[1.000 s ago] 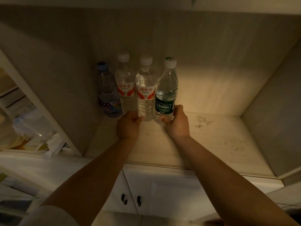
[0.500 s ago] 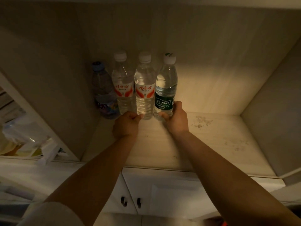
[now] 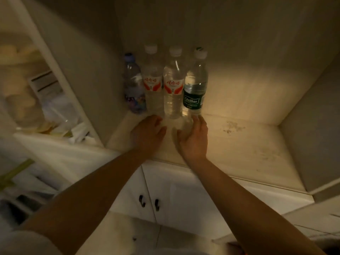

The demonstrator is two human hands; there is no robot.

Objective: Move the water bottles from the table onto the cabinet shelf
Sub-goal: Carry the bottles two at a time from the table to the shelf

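Blurring bottle bases point(image 3: 173, 111) behind both hands point(image 3: 147, 133), loosely spread and grasping nothing, on dim shelf point(image 3: 248, 144).

Four bottles stand upright in a row at the back left of the cabinet shelf point(image 3: 248, 144), against the rear wall. From left: the short bottle point(image 3: 133, 89) in the corner, then the first tall bottle point(image 3: 153, 83), the second tall bottle point(image 3: 173, 89) and the rightmost bottle point(image 3: 195, 89), each just beside the next. My left hand point(image 3: 147, 134) and right hand point(image 3: 193, 138) lie on the shelf before them. Below the shelf are two cabinet doors point(image 3: 165, 190).
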